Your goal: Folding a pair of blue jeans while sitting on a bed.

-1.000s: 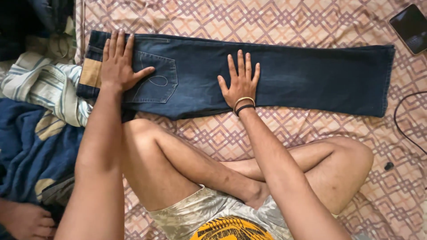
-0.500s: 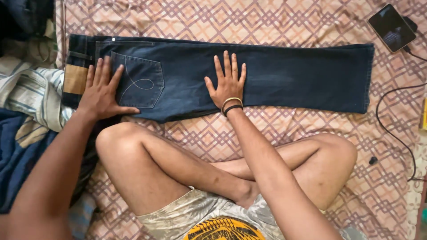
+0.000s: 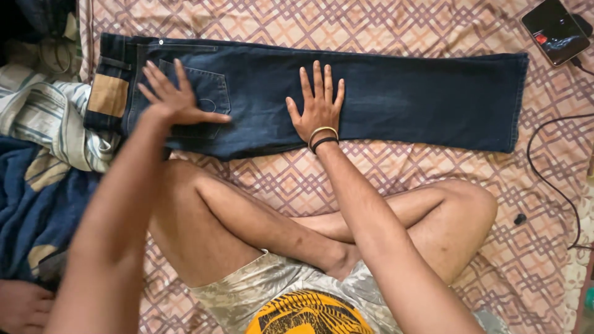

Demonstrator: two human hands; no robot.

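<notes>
As I sit cross-legged on the patterned sheet [image 3: 402,167], my right hand [image 3: 317,105] lies spread flat on the jeans [image 3: 402,99], folded lengthwise just beyond my knees. My left hand [image 3: 176,99], fingers splayed, presses by the back pocket [image 3: 207,93]. The denim looks thick and floppy; I'd grip the stiffer waistband [image 3: 114,74]. A phone [image 3: 555,31] lies farther off.

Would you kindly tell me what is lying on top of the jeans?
Both hands lie on the jeans: the left hand on the back pocket, the right hand flat mid-leg. The denim beneath the palms is hidden.
</notes>
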